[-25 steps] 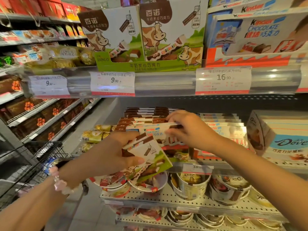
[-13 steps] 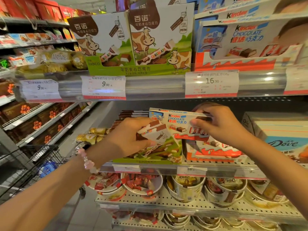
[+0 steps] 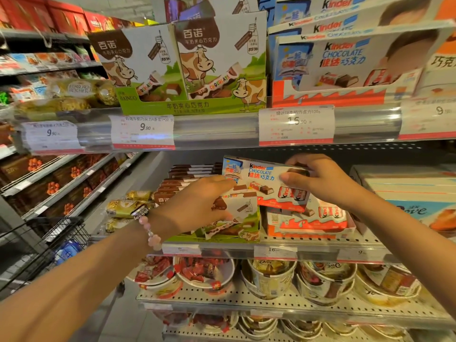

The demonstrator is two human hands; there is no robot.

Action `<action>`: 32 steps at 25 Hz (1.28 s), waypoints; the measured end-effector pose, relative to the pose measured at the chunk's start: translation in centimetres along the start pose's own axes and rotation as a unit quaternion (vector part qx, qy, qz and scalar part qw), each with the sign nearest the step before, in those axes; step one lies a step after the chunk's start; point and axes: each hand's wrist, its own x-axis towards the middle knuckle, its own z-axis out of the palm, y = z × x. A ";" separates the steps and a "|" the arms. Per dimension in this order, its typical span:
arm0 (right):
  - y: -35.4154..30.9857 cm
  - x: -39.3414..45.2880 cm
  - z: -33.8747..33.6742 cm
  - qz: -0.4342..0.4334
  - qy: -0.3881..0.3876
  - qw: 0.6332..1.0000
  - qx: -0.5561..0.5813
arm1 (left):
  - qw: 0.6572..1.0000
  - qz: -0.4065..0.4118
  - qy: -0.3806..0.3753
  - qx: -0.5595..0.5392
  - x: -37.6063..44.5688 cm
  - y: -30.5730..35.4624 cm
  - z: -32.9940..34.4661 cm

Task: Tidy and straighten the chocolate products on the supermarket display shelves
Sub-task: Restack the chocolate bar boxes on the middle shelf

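Lying with its long axis roughly left to right and tipped down toward the right, the Kinder Chocolate box (image 3: 265, 183) hangs face-out in the air just above the Kinder display tray (image 3: 308, 224) on the middle shelf (image 3: 318, 243), not yet seated. The right hand (image 3: 318, 180) is the nearer and carries it: its fingers (image 3: 292, 177) are clamped over the box's right end, thumb on the printed face. The left hand (image 3: 204, 202) sits at the box's lower left corner, touching or almost touching it, while its fingers curl around a cow-printed milk chocolate pack (image 3: 237, 208) standing in the green tray (image 3: 214, 239) beside the Kinder tray. Judging from this, the box needs to travel down and back, and be levelled, to land on its stack. Against the picture half a second back, the box appears slightly further right, more over its own tray, and the left hand has settled lower onto the green tray's packs.
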 end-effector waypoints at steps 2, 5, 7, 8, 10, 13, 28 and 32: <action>-0.1 0.0 -0.3 -0.008 -0.006 1.000 -0.007 | 1.000 0.002 -0.018 -0.002 0.0 -0.2 -0.3; 0.0 -0.1 -0.5 -0.014 -0.002 1.000 -0.011 | 1.000 -0.002 -0.013 0.016 -0.3 -0.3 -0.6; 0.1 -0.2 -0.4 -0.012 -0.001 1.000 -0.005 | 0.999 -0.013 0.001 0.034 -0.7 -0.1 -0.3; 0.1 -0.2 -0.4 -0.011 0.000 1.000 -0.005 | 0.999 -0.019 0.007 0.035 -0.9 0.0 0.0; 0.1 -0.2 -0.2 -0.009 -0.002 1.000 -0.006 | 0.999 -0.022 0.012 0.023 -1.0 0.1 0.2; 0.1 -0.4 -0.2 -0.010 -0.004 1.000 -0.006 | 1.000 -0.002 -0.002 0.010 -0.5 -0.1 -0.3; 0.9 -0.2 -0.6 -0.010 0.042 0.999 0.002 | 0.999 -0.018 0.007 0.045 -0.8 -0.4 0.2; 1.1 -0.3 -1.5 0.006 0.120 0.988 0.096 | 0.999 -0.012 -0.009 0.029 -0.8 -0.6 0.4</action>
